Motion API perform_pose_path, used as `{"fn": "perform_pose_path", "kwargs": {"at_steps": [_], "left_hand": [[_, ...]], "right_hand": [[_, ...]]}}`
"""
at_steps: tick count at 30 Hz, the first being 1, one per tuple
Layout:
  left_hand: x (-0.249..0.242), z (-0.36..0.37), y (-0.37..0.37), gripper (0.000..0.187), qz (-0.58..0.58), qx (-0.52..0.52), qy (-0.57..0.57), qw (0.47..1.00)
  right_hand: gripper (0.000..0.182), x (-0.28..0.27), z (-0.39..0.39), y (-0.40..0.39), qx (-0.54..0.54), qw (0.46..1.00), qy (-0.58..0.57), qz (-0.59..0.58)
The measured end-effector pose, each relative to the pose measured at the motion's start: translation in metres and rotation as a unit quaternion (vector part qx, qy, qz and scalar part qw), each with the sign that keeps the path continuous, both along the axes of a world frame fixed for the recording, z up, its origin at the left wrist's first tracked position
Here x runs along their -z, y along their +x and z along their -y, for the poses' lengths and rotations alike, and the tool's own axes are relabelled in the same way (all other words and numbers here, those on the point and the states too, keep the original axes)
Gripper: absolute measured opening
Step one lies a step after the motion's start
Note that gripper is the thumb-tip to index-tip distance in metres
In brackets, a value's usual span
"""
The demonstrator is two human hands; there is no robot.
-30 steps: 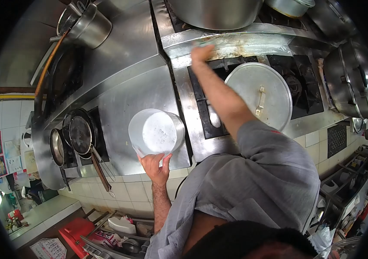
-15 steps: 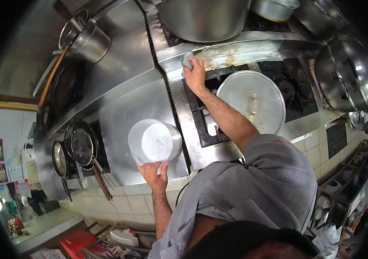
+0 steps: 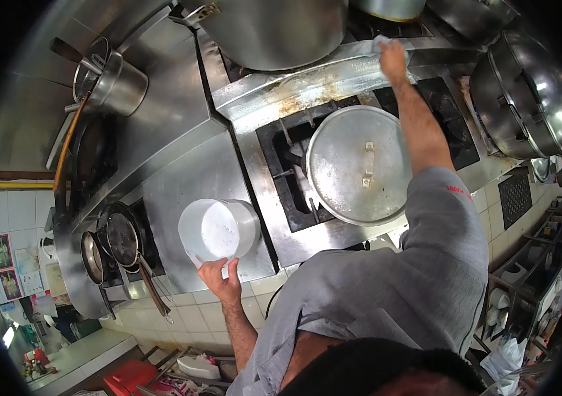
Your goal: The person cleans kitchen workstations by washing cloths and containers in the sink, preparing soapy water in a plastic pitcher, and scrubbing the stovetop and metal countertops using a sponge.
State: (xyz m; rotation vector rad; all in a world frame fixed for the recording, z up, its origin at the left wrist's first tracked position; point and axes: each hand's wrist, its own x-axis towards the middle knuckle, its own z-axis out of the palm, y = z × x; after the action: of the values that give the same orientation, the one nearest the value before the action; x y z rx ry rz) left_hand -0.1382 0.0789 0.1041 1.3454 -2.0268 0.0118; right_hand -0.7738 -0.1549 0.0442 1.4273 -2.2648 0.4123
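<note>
My left hand (image 3: 221, 280) grips the near rim of a translucent plastic tub (image 3: 247, 228), thumb and fingers closed on its edge. The tub stands on the steel counter (image 3: 169, 191) and holds some whitish liquid with a few bubbles. My right hand (image 3: 394, 61) is stretched far forward, closed on a small greyish scouring pad (image 3: 381, 43). It presses the pad against the raised steel ledge (image 3: 353, 74) behind the burners. The ledge looks wet, with brown stains on its left part. Below my right arm, a large round pot lid (image 3: 343, 171) lies over the burner grate (image 3: 281, 175).
A big steel pot (image 3: 274, 33) stands behind the ledge. Large steel bowls (image 3: 525, 96) lean at the right. Frying pans (image 3: 123, 241) sit on the left burners, and a steel pot with utensils (image 3: 119, 86) stands at the back left. A dark gap (image 3: 254, 198) divides the counters.
My right hand has moved right along the ledge with the pad. My left hand stays on the tub's rim. The whole view has shifted slightly.
</note>
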Motion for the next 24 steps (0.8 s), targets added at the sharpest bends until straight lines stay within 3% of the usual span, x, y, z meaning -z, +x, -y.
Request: {"fn": "perform_pose_path", "kwargs": {"at_steps": [3, 5, 7, 9, 10, 11, 12, 13, 14, 16, 18, 20, 23, 24], "left_hand": [[-0.010, -0.003, -0.005, 0.021, 0.037, -0.026, 0.041, 0.998], [-0.026, -0.008, -0.022, 0.019, 0.072, -0.041, 0.066, 0.994], [-0.041, -0.015, -0.050, 0.020, 0.132, -0.082, -0.014, 0.988], [-0.048, -0.018, -0.078, 0.022, 0.051, 0.010, 0.002, 0.999], [-0.046, -0.014, -0.094, 0.023, -0.010, 0.073, 0.024, 0.997], [-0.040, -0.005, -0.112, 0.022, -0.051, 0.143, 0.067, 0.986], [-0.041, 0.005, -0.142, 0.019, -0.081, 0.185, 0.097, 0.975], [-0.040, 0.017, -0.168, 0.018, -0.064, 0.243, 0.124, 0.960], [-0.034, 0.029, -0.193, 0.016, -0.065, 0.306, 0.162, 0.936], [-0.011, 0.043, -0.238, 0.020, -0.040, 0.381, 0.206, 0.901], [0.002, 0.051, -0.281, 0.029, 0.033, 0.388, 0.252, 0.886], [0.013, 0.053, -0.317, 0.038, 0.042, 0.315, 0.321, 0.892], [0.047, 0.055, -0.349, 0.029, 0.013, 0.270, 0.345, 0.899], [0.057, 0.059, -0.356, 0.027, 0.026, 0.243, 0.354, 0.903]], "right_hand": [[0.035, -0.009, -0.009, -0.034, 0.119, 0.989, -0.006, 0.090], [0.034, 0.000, -0.012, -0.047, 0.191, 0.940, -0.163, 0.233], [0.035, 0.003, -0.033, -0.037, 0.198, 0.928, -0.198, 0.245], [0.035, 0.013, -0.054, -0.023, 0.046, 0.985, -0.056, 0.158], [0.034, 0.018, -0.054, -0.014, -0.034, 0.988, -0.040, 0.147], [0.038, 0.026, -0.045, -0.004, -0.104, 0.968, 0.001, 0.229], [0.037, 0.052, -0.026, -0.005, -0.207, 0.953, 0.050, 0.214], [0.037, 0.045, -0.019, 0.026, -0.258, 0.912, 0.096, 0.305], [0.036, 0.054, -0.004, 0.049, -0.336, 0.912, 0.134, 0.193], [0.035, 0.026, 0.005, 0.104, -0.393, 0.872, 0.216, 0.194], [0.037, 0.013, 0.005, 0.125, -0.425, 0.865, 0.121, 0.239], [0.039, -0.001, -0.002, 0.129, -0.434, 0.853, 0.029, 0.288], [0.039, -0.033, -0.051, 0.114, -0.416, 0.817, -0.067, 0.393], [0.038, -0.042, -0.073, 0.108, -0.353, 0.832, -0.057, 0.425]]}}
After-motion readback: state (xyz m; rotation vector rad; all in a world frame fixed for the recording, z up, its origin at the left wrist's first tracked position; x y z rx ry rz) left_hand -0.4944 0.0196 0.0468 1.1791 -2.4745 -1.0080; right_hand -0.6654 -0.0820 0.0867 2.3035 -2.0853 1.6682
